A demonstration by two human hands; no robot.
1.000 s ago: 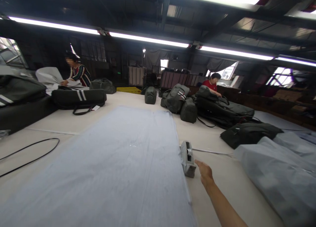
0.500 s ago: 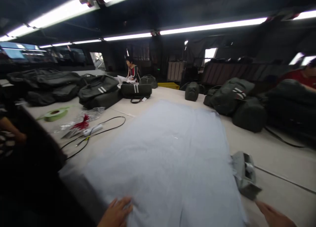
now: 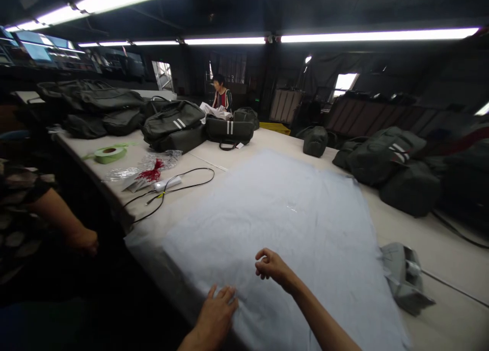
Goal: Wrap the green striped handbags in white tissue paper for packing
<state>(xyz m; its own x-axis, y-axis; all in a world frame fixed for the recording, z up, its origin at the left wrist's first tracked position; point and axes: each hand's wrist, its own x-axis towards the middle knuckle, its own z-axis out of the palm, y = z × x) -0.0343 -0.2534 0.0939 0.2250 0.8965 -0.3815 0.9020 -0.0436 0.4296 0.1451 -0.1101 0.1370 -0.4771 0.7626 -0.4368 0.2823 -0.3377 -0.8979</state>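
A large whitish, thin sheet (image 3: 324, 228) lies spread over the table, its near left edge hanging past the table's side. My left hand (image 3: 217, 307) rests on its near left part, fingers spread and palm down. Just above the sheet, my right hand (image 3: 272, 267) reaches in from the lower right. Its fingers are loosely curled with a gap between them, and nothing shows in them. At the sheet's right edge stands a grey tape dispenser (image 3: 405, 279), which neither hand touches.
Dark green bags (image 3: 173, 124) line the table's far left, and more bags (image 3: 393, 157) stand at the right. Nearer left are a green tape roll (image 3: 110, 154), red strings (image 3: 152, 171) and a black cable (image 3: 206, 170). A co-worker's arm (image 3: 64, 221) is at left; another person (image 3: 222, 97) sits beyond.
My right hand has moved left from beside the tape dispenser to over the sheet. My left hand stays on the sheet near its left edge. The view has shifted left.
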